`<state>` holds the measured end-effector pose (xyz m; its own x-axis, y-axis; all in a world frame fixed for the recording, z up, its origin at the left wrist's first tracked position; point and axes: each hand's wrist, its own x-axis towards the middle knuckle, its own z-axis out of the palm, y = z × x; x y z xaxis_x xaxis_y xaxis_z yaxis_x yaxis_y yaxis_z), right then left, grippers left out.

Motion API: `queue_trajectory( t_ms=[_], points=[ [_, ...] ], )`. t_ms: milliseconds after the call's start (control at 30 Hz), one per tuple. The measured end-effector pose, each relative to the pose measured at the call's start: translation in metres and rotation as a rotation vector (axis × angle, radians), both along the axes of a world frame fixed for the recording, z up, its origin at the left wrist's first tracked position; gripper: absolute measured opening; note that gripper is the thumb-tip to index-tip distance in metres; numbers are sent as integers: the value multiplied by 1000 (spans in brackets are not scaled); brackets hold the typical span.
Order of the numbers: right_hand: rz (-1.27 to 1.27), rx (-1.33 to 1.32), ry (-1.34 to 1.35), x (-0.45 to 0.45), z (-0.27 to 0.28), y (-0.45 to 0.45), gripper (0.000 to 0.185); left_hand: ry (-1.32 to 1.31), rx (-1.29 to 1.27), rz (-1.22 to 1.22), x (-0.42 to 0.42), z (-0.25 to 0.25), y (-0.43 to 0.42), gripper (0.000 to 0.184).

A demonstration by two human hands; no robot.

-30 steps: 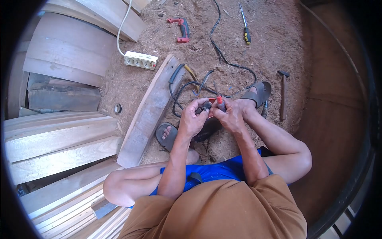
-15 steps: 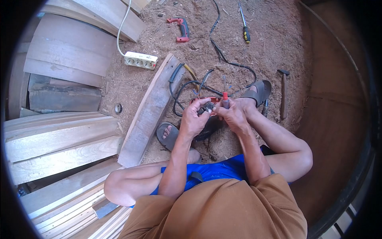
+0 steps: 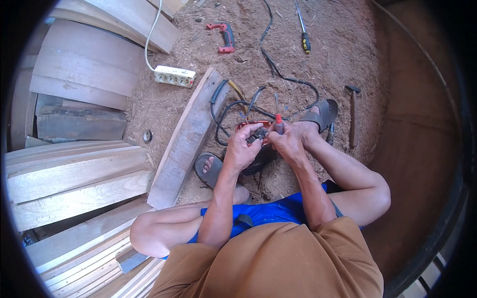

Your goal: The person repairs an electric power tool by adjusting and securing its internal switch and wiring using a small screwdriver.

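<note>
In the head view, my left hand is closed, its thumb and fingers pinching a small dark component, perhaps a switch. My right hand grips a screwdriver with a red and clear handle, its thin shaft pointing away from me. The right thumb and fingertips also reach the edge of the dark component. Directly beneath both hands lies a red and black power tool body, partly covered by them. Black cable with a yellowish section loops just beyond the hands.
A red and grey handle cover, another screwdriver and a hammer lie on the sawdust-covered ground. To the left are a long plank, a white power strip, a tape roll and stacked boards.
The screwdriver handle in my right hand has shifted slightly left and its shaft is a little differently angled. My left hand keeps its hold on the dark component.
</note>
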<state>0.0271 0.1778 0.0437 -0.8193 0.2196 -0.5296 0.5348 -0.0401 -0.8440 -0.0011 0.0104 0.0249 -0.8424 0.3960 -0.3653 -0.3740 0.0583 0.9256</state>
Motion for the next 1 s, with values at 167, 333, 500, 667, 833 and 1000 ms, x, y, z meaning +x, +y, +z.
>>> queue_trajectory(
  t_ms=[167,333,500,667,833,1000],
  points=[
    [-92,-139,11,0,-5,-1,7,-149,228,70,-4,-4,-3,46],
    [-75,-176,73,-1,1,-2,9,-179,356,136,-9,-8,-10,45],
    [24,-80,119,-7,4,-9,4,-114,287,120,-8,4,-12,41],
    [114,-9,187,-8,2,-13,3,-170,291,35,-8,14,-21,35],
    [160,23,201,-6,6,-16,5,-227,218,11,-9,2,-27,29],
    [200,-5,200,-7,12,-12,7,-376,467,140,-5,-15,-30,28]
  ],
)
